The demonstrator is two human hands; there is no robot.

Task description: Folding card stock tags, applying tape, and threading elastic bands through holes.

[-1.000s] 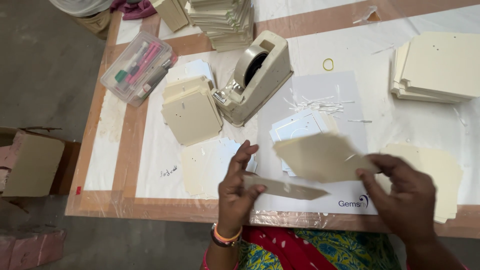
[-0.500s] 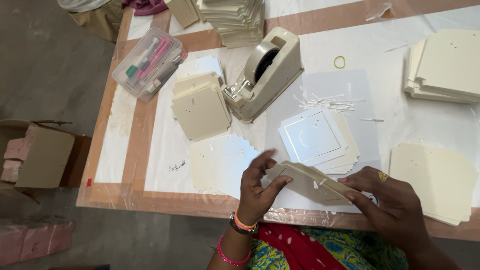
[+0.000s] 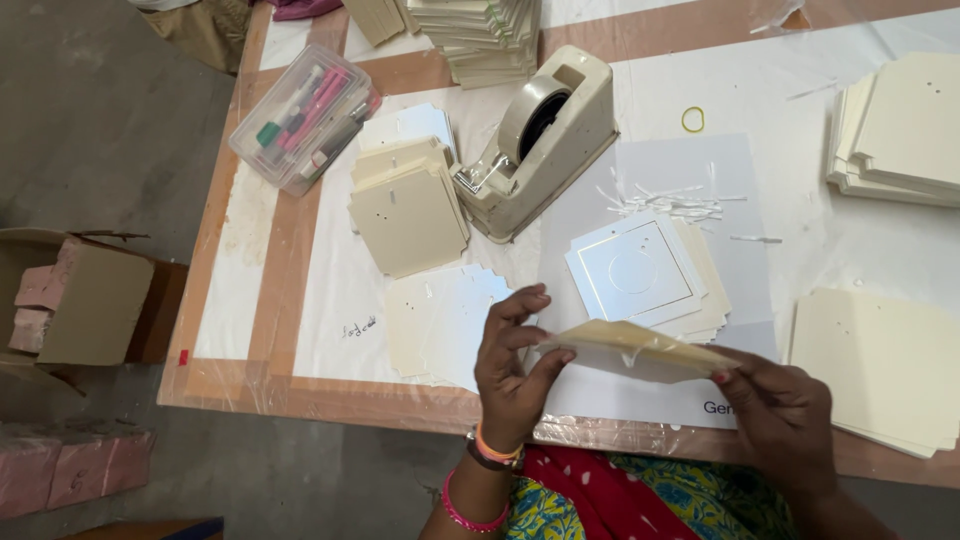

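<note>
- The left hand (image 3: 512,370) pinches the left end of a cream card piece (image 3: 632,350), thumb beneath and fingertips on the top edge.
- The right hand (image 3: 785,420) grips the card's right end; its thumb presses on the card, the other fingers are curled below it.
- The card is held flat, edge-on to the camera, above the near edge of the table (image 3: 250,330), clear of its surface.
- Just behind the card lies a small stack of white square cards (image 3: 640,268) with an embossed circle, on a grey sheet (image 3: 735,180).
- Left of the left hand is a pale card pile (image 3: 440,320); behind that, a tan notched stack (image 3: 408,215).
- A beige tape dispenser (image 3: 540,140) stands near the middle of the table, with white paper slivers (image 3: 665,203) beside it.
- A clear box of markers (image 3: 303,128) sits by the left edge.
- Cream card stacks lie at the right edge (image 3: 900,125) and the near right corner (image 3: 880,365).
- A yellow rubber band (image 3: 692,119) lies towards the far side.
</note>
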